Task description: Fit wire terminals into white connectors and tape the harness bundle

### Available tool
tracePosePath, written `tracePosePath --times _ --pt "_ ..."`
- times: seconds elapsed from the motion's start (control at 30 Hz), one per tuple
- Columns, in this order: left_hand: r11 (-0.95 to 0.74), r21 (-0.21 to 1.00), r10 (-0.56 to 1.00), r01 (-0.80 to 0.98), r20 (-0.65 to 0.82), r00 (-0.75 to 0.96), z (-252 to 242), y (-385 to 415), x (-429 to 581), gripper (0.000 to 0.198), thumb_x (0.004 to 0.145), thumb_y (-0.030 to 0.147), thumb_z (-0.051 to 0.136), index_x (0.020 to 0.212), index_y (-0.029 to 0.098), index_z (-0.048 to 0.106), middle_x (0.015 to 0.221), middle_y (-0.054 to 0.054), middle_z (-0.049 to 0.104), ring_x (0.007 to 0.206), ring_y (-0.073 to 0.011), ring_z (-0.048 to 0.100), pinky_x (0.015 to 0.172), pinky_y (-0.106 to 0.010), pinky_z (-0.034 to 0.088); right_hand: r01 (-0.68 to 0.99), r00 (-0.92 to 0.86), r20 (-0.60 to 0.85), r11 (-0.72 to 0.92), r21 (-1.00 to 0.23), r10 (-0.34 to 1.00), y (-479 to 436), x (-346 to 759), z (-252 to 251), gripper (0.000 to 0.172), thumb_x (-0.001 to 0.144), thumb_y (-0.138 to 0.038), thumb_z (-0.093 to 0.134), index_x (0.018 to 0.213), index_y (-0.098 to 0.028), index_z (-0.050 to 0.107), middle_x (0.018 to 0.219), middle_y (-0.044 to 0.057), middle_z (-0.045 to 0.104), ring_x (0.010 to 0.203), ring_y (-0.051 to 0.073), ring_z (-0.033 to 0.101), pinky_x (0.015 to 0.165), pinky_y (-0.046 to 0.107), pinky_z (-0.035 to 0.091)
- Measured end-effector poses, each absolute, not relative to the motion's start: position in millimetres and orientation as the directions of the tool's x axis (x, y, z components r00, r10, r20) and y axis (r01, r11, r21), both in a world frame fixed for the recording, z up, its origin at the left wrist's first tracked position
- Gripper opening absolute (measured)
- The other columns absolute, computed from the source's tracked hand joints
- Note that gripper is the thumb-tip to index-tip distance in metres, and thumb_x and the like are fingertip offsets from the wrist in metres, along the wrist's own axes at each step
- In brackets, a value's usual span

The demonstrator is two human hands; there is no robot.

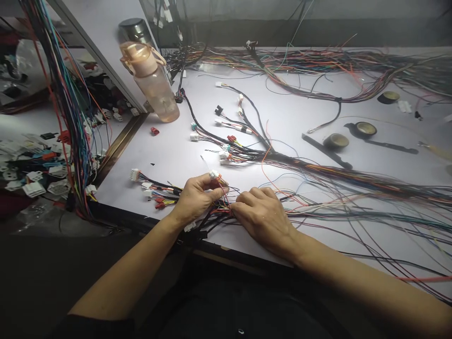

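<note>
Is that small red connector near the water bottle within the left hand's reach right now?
Probably yes: nothing covers the red connector, and nothing tall stands between it and the left hand. That hand would likely first have to release the white connector at its fingertips.

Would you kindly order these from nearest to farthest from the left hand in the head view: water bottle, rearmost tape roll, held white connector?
1. Held white connector: in the left hand.
2. Water bottle: beyond, leftward.
3. Rearmost tape roll: far right.
</note>
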State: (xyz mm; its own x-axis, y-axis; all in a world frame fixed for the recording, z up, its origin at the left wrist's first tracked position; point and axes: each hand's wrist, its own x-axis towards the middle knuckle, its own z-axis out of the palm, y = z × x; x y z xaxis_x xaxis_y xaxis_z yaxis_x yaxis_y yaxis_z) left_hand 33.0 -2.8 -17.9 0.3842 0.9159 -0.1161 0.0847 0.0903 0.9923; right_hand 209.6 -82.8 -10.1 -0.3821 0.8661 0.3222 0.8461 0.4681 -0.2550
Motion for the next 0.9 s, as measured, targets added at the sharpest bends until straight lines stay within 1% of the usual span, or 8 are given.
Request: tracePosePath --times 0.23,0.3,0.37,0.47,0.53,0.63,0.73,0.9 --pt "0.057 0.985 0.905 0.162 -0.119 0.408 -17 -6 30 0.018 0.068 0.030 0.079 0.077 0.016 0.073 0.078 -0.003 0.071 0.074 -0.0160 0.063 0.074 -0.029 0.051 0.878 -0.368 -0.044 0.332 -0.346 0.929 -65 204 12 0.033 0.094 -0.034 0.052 0.069 -0.021 0.069 0.071 0.001 0.064 0.067 0.013 0.049 0.066 0.032 0.023" --pt "0.054 0.985 0.897 0.165 -0.121 0.425 -15 -6 31 0.020 0.068 0.033 0.078 0.077 0.015 0.073 0.076 -0.003 0.071 0.073 -0.0165 0.063 0.073 -0.029 0.051 0.877 -0.350 -0.142 0.271 -0.398 0.926 -59 203 18 0.030 0.090 -0.036 0.057 0.066 -0.022 0.069 0.070 0.000 0.064 0.063 0.012 0.049 0.063 0.030 0.024" --pt "0.044 0.986 0.888 0.162 -0.113 0.445 -14 -6 32 0.021 0.070 0.034 0.077 0.077 0.015 0.073 0.075 -0.004 0.070 0.071 -0.0166 0.063 0.072 -0.029 0.051 0.861 -0.318 -0.217 0.186 -0.473 0.923 -56 202 19 0.021 0.085 -0.035 0.063 0.068 -0.024 0.070 0.069 -0.002 0.065 0.060 0.011 0.050 0.059 0.028 0.024" --pt "0.029 0.987 0.871 0.156 -0.102 0.480 -15 -7 32 0.021 0.073 0.034 0.075 0.078 0.014 0.073 0.075 -0.005 0.071 0.072 -0.0171 0.063 0.071 -0.029 0.051 0.819 -0.273 -0.239 0.095 -0.565 0.932 -56 203 16 0.006 0.078 -0.029 0.068 0.074 -0.026 0.071 0.071 -0.005 0.066 0.059 0.010 0.051 0.055 0.025 0.025" --pt "0.019 0.986 0.868 0.166 -0.099 0.487 -16 -6 31 0.021 0.073 0.035 0.074 0.079 0.014 0.074 0.079 -0.006 0.072 0.076 -0.0186 0.065 0.075 -0.031 0.052 0.791 -0.266 -0.205 0.091 -0.605 0.942 -58 205 14 0.005 0.078 -0.027 0.067 0.075 -0.025 0.070 0.075 -0.004 0.066 0.062 0.009 0.052 0.056 0.024 0.028" --pt "-0.047 0.974 0.857 0.220 -0.073 0.510 -17 -5 26 0.020 0.076 0.034 0.072 0.082 0.016 0.077 0.087 -0.007 0.075 0.086 -0.0207 0.067 0.091 -0.035 0.048 0.773 -0.280 -0.203 0.095 -0.627 0.938 -60 208 15 0.013 0.083 -0.026 0.059 0.073 -0.022 0.067 0.075 -0.004 0.065 0.063 0.009 0.052 0.058 0.024 0.029" --pt "-0.111 0.960 0.814 0.256 -0.060 0.577 -15 -2 21 0.020 0.078 0.032 0.069 0.089 0.017 0.078 0.094 -0.008 0.076 0.094 -0.0216 0.067 0.100 -0.036 0.043 0.786 -0.274 -0.263 0.058 -0.615 0.925 -59 211 17 0.025 0.088 -0.028 0.050 0.071 -0.021 0.067 0.060 -0.004 0.060 0.056 0.009 0.048 0.056 0.024 0.027" --pt "-0.180 0.939 0.690 0.294 -0.092 0.718 -6 2 12 0.023 0.080 0.027 0.065 0.099 0.019 0.075 0.098 -0.008 0.075 0.093 -0.0226 0.068 0.090 -0.035 0.050 0.776 -0.269 -0.302 0.020 -0.631 0.914 -55 213 18 0.016 0.082 -0.028 0.059 0.074 -0.024 0.072 0.056 -0.005 0.060 0.054 0.009 0.045 0.058 0.025 0.027"
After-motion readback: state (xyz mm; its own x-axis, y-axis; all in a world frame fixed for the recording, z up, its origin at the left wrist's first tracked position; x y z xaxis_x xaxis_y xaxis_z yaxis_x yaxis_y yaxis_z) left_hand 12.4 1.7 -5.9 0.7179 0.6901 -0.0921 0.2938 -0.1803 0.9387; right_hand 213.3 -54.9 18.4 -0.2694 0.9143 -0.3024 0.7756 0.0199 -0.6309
